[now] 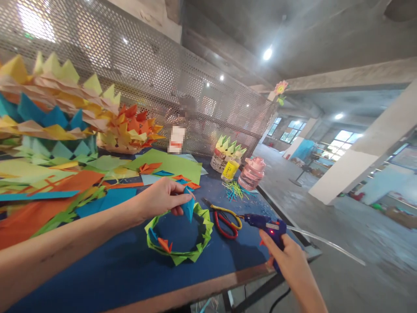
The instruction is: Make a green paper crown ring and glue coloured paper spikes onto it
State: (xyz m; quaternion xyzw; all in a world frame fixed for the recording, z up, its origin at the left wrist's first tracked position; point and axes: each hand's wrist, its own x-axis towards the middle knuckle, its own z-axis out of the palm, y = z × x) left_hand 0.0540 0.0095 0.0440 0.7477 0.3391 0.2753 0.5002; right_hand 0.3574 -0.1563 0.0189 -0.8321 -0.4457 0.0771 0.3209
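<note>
Between the thumb and fingers of my left hand (166, 195) is a folded blue paper piece (189, 208), held above the far side of a green folded-paper ring (205, 221). The ring lies on the blue tabletop, with an orange folded piece (165, 244) and a blue one at its left inside edge. My right hand (289, 256) grips a blue hot glue gun (265, 224) by its handle. The gun's nozzle points left, and a clear glue stick (329, 244) sticks out behind it. Scissors (228, 221) with red and yellow handles lie between ring and gun.
Layered paper crowns (58, 117) and loose coloured paper sheets (58, 195) cover the table's left side. At the back right stand a small bottle with a yellow label (230, 168) and a pink bottle (252, 174), near thin paper strips (236, 190). A perforated metal screen (143, 74) rises behind.
</note>
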